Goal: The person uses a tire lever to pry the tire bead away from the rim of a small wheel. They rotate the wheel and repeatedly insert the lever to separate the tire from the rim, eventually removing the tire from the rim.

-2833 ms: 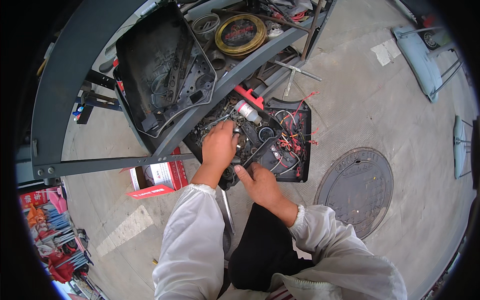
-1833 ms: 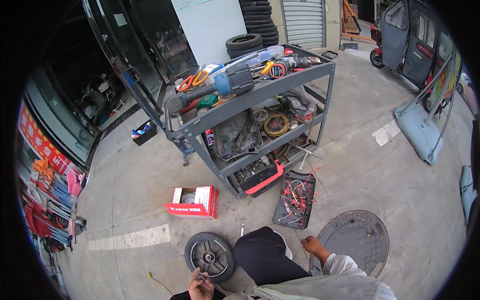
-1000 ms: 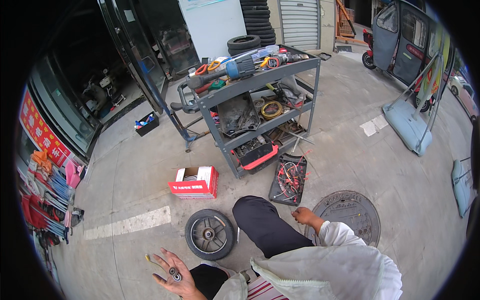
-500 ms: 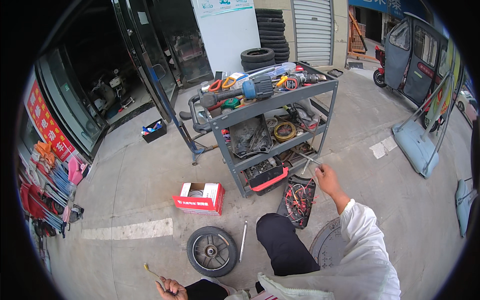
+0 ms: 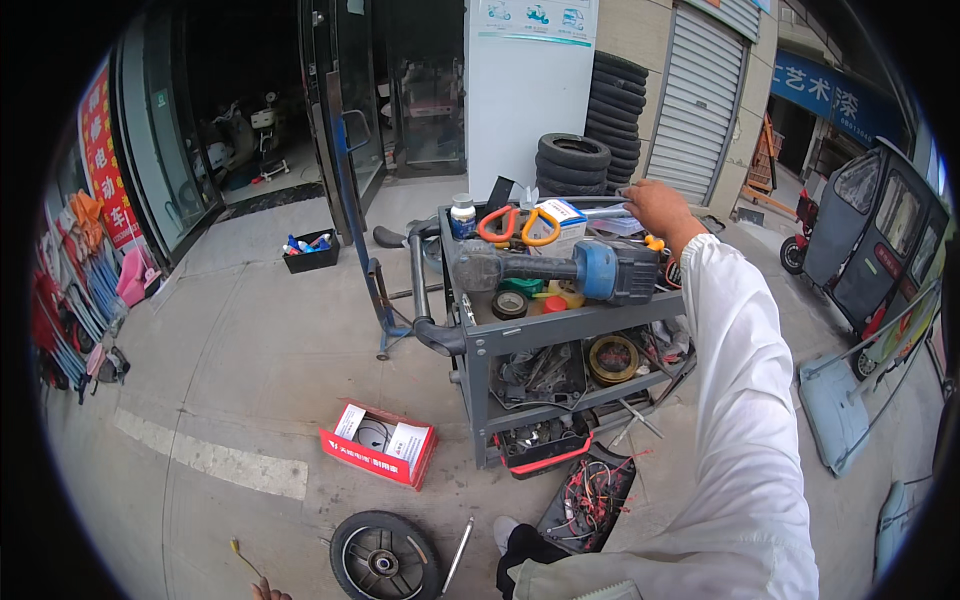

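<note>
Low at the frame's bottom edge the left hand [image 5: 268,591] barely shows beside the small wheel [image 5: 384,557] on the ground, its fingers' state unreadable, while the outstretched right hand [image 5: 660,205] closes on a metal tool [image 5: 600,211] atop the grey cart [image 5: 560,325], likely needing lifting clear.

Street-front repair shop: stacked tyres [image 5: 613,110], tool cart [image 5: 560,330]
</note>
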Tool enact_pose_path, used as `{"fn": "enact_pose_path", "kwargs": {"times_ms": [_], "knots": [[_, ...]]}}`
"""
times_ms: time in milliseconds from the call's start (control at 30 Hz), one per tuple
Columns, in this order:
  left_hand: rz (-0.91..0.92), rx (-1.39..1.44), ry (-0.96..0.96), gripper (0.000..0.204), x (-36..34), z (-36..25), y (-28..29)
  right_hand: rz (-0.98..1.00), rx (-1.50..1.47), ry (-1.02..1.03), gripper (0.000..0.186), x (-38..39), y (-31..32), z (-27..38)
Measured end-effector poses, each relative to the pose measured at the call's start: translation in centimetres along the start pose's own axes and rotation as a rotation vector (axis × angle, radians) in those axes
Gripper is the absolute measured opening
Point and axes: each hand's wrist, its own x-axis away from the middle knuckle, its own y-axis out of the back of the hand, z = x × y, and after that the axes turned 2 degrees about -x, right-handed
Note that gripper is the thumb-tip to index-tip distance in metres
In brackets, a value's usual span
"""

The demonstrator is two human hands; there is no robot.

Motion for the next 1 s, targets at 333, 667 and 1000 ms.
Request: {"fn": "enact_pose_path", "kwargs": {"times_ms": [333,667,1000], "knots": [[-0.187,-0.163,-0.013,0.046,-1.7,1.4,-2.9,0.09,-0.192,0.09,0.053,-5.2,-11.1,0.3],[-0.178,-0.135,-0.009,0.042,-3.1,3.9,-4.4,-0.234,0.061,0.111,0.039,-3.8,-8.6,3.1],[-0.126,-0.126,0.033,0.04,-0.1,2.5,-3.2,-0.25,0.165,-0.3,0.041,0.6,-3.4,1.3]]}}
